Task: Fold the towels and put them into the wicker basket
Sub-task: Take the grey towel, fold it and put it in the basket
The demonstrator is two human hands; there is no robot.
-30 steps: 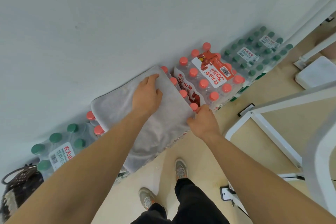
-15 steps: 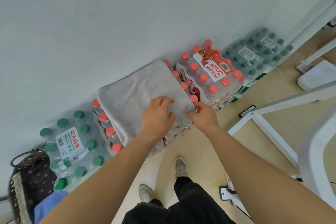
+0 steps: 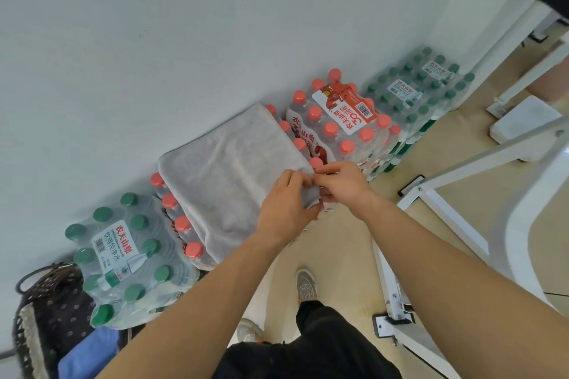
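Grey plush towel (image 3: 228, 169) lies on the red-capped shrink-wrapped bottle pack (image 3: 181, 222) mid-frame; left hand (image 3: 286, 209) has left its flat press and joined right hand (image 3: 341, 184), both pinching the near right corner (next fold likely, dark wicker basket (image 3: 46, 295) lower-left).

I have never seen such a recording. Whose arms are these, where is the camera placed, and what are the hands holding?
No machine appears here: the two bare arms belong to a person, and the only camera sits on that person's head, looking forward and down. The left hand and the right hand meet at one near corner of a grey towel, and both pinch it. The towel lies spread over a shrink-wrapped pack of red-capped water bottles by the wall. Beside it stands a pack of green-capped bottles, and at the lower left a dark woven basket.
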